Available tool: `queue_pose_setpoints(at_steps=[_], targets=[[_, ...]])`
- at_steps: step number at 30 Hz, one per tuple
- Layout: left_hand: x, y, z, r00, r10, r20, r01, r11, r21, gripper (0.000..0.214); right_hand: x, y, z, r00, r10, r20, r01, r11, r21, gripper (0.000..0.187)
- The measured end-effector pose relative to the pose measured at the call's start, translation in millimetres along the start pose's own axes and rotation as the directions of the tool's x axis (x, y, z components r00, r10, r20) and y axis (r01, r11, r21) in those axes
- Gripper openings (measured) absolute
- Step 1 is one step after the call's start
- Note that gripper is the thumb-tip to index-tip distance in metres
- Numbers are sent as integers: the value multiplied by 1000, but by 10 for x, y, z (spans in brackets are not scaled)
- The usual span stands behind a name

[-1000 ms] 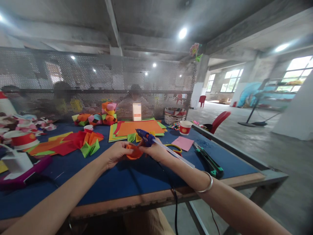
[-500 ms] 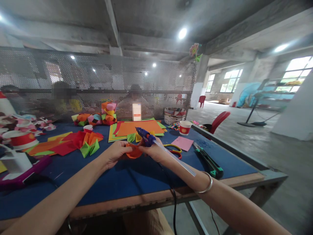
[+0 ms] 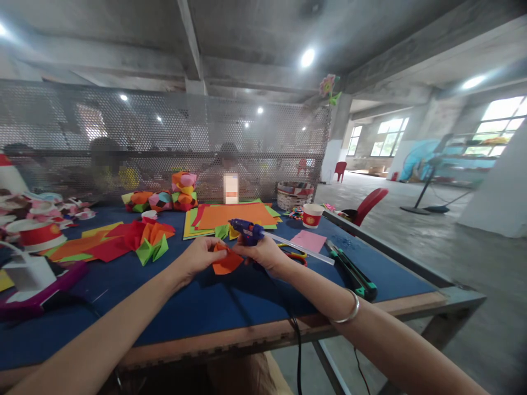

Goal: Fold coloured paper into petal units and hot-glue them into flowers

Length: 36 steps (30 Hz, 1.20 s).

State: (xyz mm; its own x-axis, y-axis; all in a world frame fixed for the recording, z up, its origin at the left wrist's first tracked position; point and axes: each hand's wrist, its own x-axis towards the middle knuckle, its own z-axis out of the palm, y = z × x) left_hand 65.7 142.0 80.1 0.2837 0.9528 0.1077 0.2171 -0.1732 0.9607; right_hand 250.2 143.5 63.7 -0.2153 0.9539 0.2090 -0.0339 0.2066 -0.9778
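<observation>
My left hand [image 3: 201, 257] pinches a folded orange paper piece [image 3: 225, 262] just above the blue table top [image 3: 230, 307]. My right hand [image 3: 263, 253] grips a blue hot glue gun [image 3: 247, 230], its nozzle pointing left over the paper. A clear glue stick [image 3: 302, 247] juts out of the gun's back toward the right. The gun's black cord [image 3: 297, 345] hangs over the table's near edge. A silver bangle [image 3: 346, 310] sits on my right wrist.
Coloured paper sheets [image 3: 234, 215] and folded paper shapes [image 3: 152, 241] lie behind my hands. Scissors [image 3: 294, 253], a pink sheet [image 3: 308, 240], a green utility knife [image 3: 354, 271] and a red paper cup [image 3: 312, 214] lie to the right. A mesh screen [image 3: 164, 142] backs the table; people sit behind it.
The glue gun has tilted, its glue stick swinging up and away from my right forearm to point right. The orange paper has dropped slightly and shows more below my left fingers.
</observation>
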Motion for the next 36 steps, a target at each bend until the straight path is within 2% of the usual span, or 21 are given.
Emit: queue_pose_setpoints(at_steps=[6,12,20,23,28,36], targets=[[3,-13,18,998,1,58,0,1000,-19,8,34,48,-16,996,-88,20,90,983,-163,24],[7,-34,28,998,-11,64,14,999,-44,10,0,28,-13,993,-116,-4,109,944,-311,12],[-28,13,39,996,-54,65,56,998,-38,13,-59,-39,3,985,-173,-23,149,900,-409,13],[-26,19,44,998,-48,48,49,998,-35,13,-65,-52,16,986,-163,-17,142,899,-413,13],[-6,27,45,998,-40,43,41,999,-20,16,-45,-10,29,994,-92,-64,59,916,-396,14],[-21,62,44,1000,-24,-3,24,1000,19,16,-36,15,26,993,-100,-59,70,920,-385,12]])
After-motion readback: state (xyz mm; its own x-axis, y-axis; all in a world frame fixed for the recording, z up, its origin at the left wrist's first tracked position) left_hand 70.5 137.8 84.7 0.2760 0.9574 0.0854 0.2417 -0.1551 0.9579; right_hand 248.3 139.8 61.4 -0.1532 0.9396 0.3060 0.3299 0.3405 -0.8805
